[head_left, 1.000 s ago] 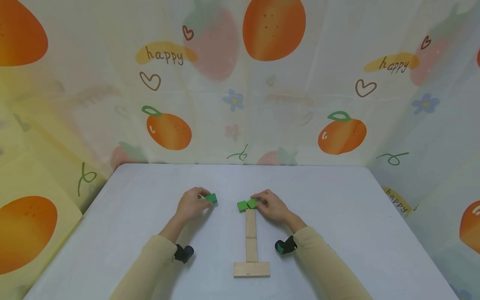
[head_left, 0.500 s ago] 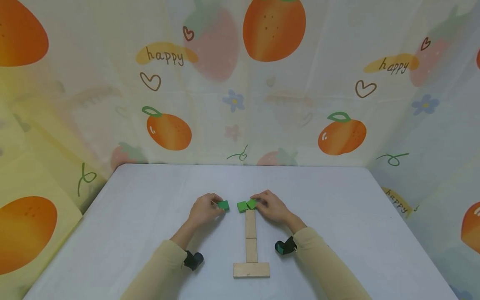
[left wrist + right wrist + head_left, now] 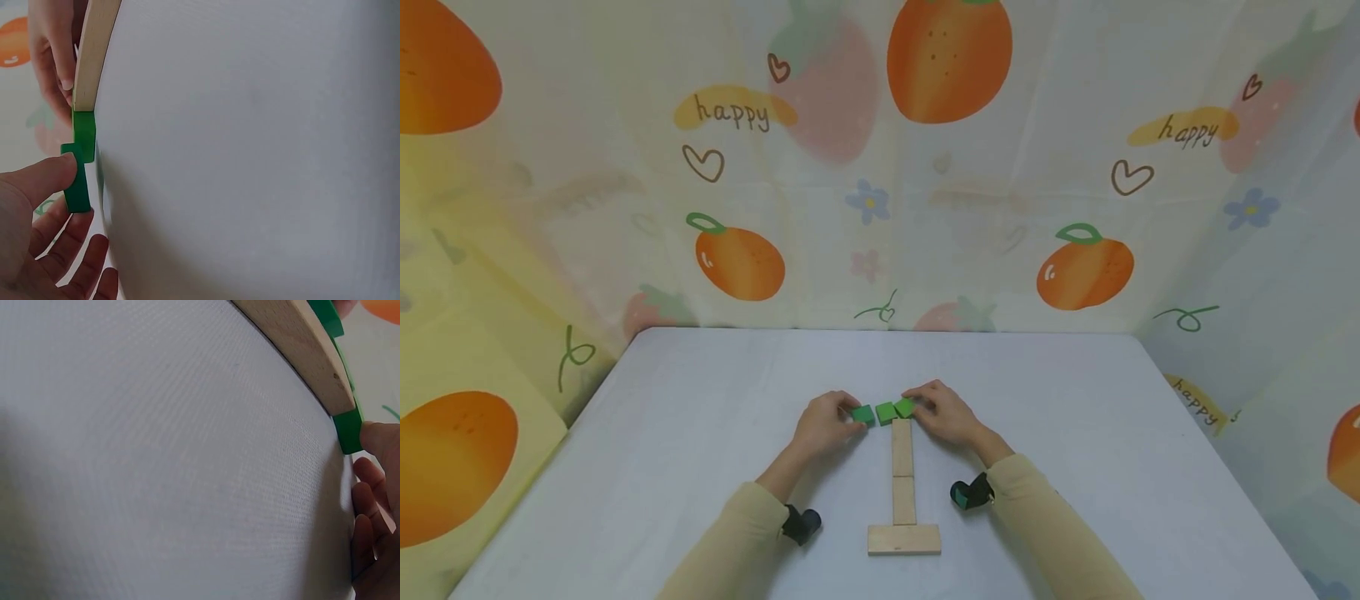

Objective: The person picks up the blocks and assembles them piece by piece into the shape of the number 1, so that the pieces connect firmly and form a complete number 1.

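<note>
My left hand [image 3: 823,425] pinches a darker green block [image 3: 863,415] between thumb and fingers, just left of two light green blocks. In the left wrist view this darker block [image 3: 76,181] appears lifted off the table. The middle light green block [image 3: 886,412] lies at a slant beside the far end of a row of wooden blocks. My right hand [image 3: 949,415] has thumb and finger at the rightmost light green block [image 3: 904,407], holding it. Its thumb presses that green block [image 3: 350,430] in the right wrist view.
Two plain wooden blocks, a far one [image 3: 902,447] and a near one [image 3: 904,501], form a line towards me. A crosswise wooden block [image 3: 904,540] meets the near end. All lie on a white table [image 3: 1075,400], with a fruit-print cloth [image 3: 970,250] behind.
My left hand has moved right and slightly nearer with the darker green block, closing most of the gap to the light green ones. The right hand stays in place.
</note>
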Demonstrator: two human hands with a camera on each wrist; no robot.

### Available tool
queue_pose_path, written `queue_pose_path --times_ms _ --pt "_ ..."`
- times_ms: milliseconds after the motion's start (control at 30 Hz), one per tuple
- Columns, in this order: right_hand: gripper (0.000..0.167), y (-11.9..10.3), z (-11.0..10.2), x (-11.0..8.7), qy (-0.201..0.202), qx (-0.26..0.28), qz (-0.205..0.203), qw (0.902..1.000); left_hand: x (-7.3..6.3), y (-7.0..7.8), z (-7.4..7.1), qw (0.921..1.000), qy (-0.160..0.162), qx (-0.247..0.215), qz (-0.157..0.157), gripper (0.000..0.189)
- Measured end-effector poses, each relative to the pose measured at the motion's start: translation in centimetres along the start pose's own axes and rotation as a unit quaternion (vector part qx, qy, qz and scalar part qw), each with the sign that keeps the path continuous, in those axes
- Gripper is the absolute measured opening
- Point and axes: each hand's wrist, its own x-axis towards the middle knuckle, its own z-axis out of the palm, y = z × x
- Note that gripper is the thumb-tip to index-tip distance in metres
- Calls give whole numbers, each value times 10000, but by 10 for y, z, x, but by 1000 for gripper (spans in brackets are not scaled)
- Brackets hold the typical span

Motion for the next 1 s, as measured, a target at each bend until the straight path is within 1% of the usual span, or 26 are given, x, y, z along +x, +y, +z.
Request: queue_pose_path --times_ms 100,333,567,800,1000 --pt "30 -1 0 0 10 -5 22 10000 0 1 1 10000 -19 -2 36 29" --pt "29 0 -1 -1 68 -17 -7 10000 0 1 6 9998 -39 160 131 29" --pt "30 1 2 0 29 6 -29 10000 -3 3 6 9991 70 269 324 29" --pt "30 -2 0 0 33 2 -3 10000 -3 3 5 9989 64 333 327 29" --pt "30 -2 0 0 22 -3 65 10000 0 2 6 9982 46 456 389 31"
